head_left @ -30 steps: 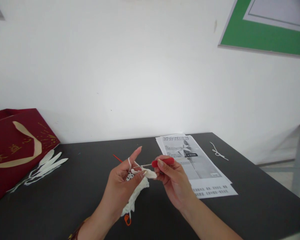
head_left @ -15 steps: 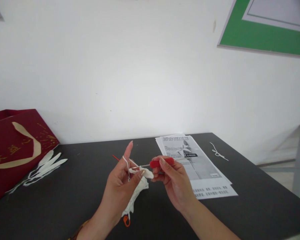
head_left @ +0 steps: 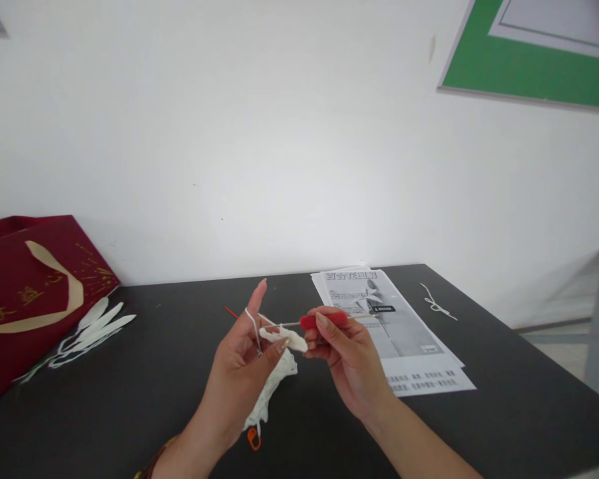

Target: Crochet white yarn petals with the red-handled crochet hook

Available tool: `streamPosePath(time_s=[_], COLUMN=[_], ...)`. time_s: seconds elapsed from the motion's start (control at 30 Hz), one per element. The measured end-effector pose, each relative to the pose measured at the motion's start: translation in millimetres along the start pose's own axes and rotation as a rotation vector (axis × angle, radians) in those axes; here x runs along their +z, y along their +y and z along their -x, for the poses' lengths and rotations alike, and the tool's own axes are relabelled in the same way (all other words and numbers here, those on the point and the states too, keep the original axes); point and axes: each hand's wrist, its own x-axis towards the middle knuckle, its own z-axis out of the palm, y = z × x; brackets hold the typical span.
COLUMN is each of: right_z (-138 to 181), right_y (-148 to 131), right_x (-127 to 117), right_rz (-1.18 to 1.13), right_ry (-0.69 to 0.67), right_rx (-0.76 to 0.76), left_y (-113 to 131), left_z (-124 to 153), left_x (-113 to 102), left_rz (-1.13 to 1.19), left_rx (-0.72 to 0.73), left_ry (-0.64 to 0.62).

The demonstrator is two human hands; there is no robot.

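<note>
Dark counter by a white wall: two hands at crochet

Dark counter [head_left: 130, 399] runs along a plain white wall, with a green-framed board [head_left: 529, 73] at the upper right. Above the counter's middle, the person's left hand [head_left: 244, 362] pinches a white crocheted piece [head_left: 277, 372] between thumb and middle finger. Its index finger is raised straight, with a strand of white yarn [head_left: 252, 319] looped over it. The piece hangs down from the hand, and an orange stitch marker [head_left: 253, 437] dangles at its lower end, near the counter. The right hand [head_left: 347, 366] is closed around the red handle of a crochet hook [head_left: 324, 321], thumb on top. The thin metal shaft points left and its tip meets the top of the piece, just beside the left thumb. Whether the tip sits inside a loop is too small to tell.

Likely risks: the strand could slip off the raised finger if that finger tilts, and the yarn would go slack. The hook tip could split the yarn or drop a loop if it draws back at an angle. The tip also works close to the left fingertips and could prick them.

Printed sheets [head_left: 399, 332] lie to the right, with a scrap of white yarn [head_left: 436, 306] beyond them. At far left sit a dark red bag [head_left: 24, 293] and, beside it, several white petal-shaped pieces [head_left: 92, 326]
</note>
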Motion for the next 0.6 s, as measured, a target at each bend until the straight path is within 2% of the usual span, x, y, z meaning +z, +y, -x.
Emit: streamPosePath(time_s=[0.1, 0.2, 0.3, 0.4, 0.47, 0.53, 0.6], right_z=[1, 5, 11, 16, 17, 15, 13], right_y=[1, 3, 6, 10, 12, 12, 12], right_x=[1, 1, -4, -15, -21, -23, -21], right_rz=[0.046, 0.208, 0.561, 0.937, 1.051, 1.033, 0.901], right_ry=[0.007, 0.007, -0.048, -0.278, -0.426, -0.455, -0.373], right_rx=[-0.027, -0.152, -0.444, -0.826, -0.995, -1.034, -0.940], left_y=[0, -3, -6, -8, -7, -5, -3], left_z=[1, -1, -3, -5, -6, -7, -8], left_x=[1, 2, 2, -1, -3, -6, -7], left_rz=[-0.032, -0.095, -0.081, 0.060, 0.181, 0.275, 0.328], left_rx=[0.004, 0.022, 0.042, -0.030, -0.124, -0.205, -0.244], left_ry=[0.029, 0.074, 0.136, 0.137, 0.093, 0.043, 0.010])
